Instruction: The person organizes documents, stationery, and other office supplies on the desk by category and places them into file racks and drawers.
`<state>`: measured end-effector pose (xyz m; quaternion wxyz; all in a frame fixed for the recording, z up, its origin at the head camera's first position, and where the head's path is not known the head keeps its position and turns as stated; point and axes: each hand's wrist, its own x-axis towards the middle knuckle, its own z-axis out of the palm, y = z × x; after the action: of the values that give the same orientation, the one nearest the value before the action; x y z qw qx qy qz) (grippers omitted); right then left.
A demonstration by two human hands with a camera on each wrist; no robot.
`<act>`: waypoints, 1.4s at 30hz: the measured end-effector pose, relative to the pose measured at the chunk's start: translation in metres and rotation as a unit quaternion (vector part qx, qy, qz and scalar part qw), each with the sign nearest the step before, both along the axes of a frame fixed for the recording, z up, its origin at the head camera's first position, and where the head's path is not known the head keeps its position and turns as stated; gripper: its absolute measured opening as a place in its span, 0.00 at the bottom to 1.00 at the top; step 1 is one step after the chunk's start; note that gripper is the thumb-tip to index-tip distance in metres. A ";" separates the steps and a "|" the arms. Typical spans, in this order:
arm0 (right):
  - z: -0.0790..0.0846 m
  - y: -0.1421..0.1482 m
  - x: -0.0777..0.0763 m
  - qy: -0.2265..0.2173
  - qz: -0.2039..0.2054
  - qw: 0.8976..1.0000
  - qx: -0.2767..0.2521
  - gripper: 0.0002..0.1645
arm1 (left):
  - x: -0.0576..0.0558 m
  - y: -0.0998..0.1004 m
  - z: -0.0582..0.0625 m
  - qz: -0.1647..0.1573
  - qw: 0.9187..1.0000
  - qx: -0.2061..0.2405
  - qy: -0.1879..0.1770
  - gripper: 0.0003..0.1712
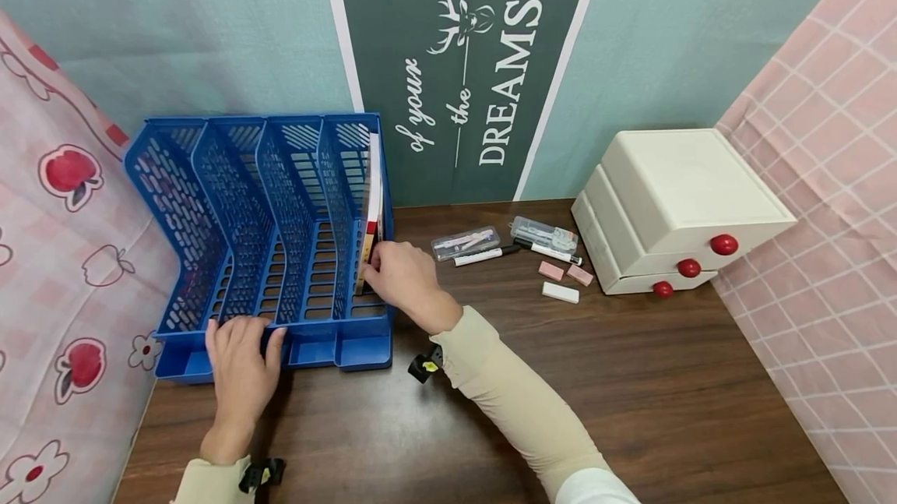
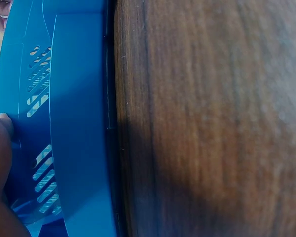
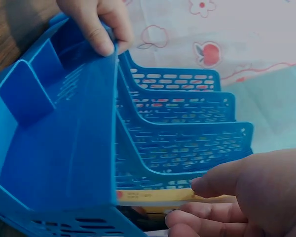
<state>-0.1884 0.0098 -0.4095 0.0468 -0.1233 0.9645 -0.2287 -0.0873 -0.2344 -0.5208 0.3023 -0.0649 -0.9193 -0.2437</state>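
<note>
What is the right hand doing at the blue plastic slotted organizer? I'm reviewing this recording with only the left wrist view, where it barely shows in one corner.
Observer: The right hand is pinching a thin, yellow-edged book.
Operator: Which compartment holds it?
Observer: The rightmost compartment of the blue plastic slotted organizer, as the head view shows.
Operator: And what stands farthest right on the brown wood-grain table?
Observer: A white, box-shaped three-drawer cabinet with round red knobs.
</note>
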 end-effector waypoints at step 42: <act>0.032 0.117 0.024 0.101 0.003 0.987 -0.127 0.04 | 0.000 0.001 0.000 0.005 1.000 0.000 -0.009 0.11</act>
<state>-0.1644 0.1264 -0.3772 -0.0663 -0.1532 0.9272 -0.3353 -0.0870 -0.2336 -0.5206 0.2953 -0.0582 -0.9223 -0.2426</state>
